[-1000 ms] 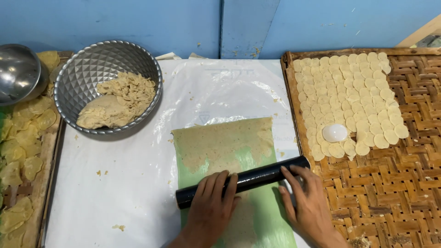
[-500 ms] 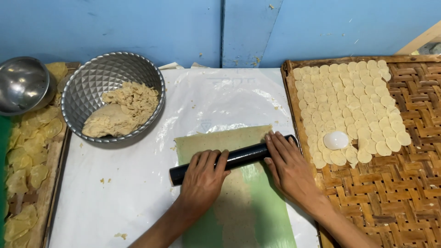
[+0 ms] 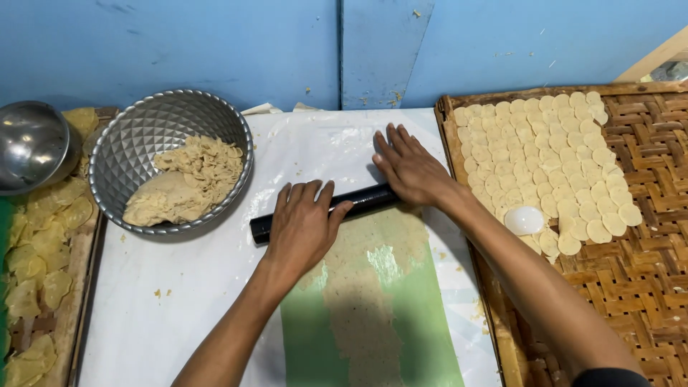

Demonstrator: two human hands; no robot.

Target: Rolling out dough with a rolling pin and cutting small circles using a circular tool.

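My left hand and my right hand press flat, fingers spread, on a black rolling pin lying slanted across the white sheet. Behind the pin, toward me, lies a thin strip of rolled dough on a green mat. A patterned metal bowl at the upper left holds a lump of dough. Several small round dough discs cover the woven tray on the right, and a white round cutter rests among them.
A shiny steel bowl sits at the far left. Below it, a second tray carries pale irregular dough pieces. A blue wall rises right behind the work surface. Crumbs dot the white sheet.
Both hands have rolled the black pin away from me, from the near part of the dough to its far end. The dough strip now lies exposed behind the pin.
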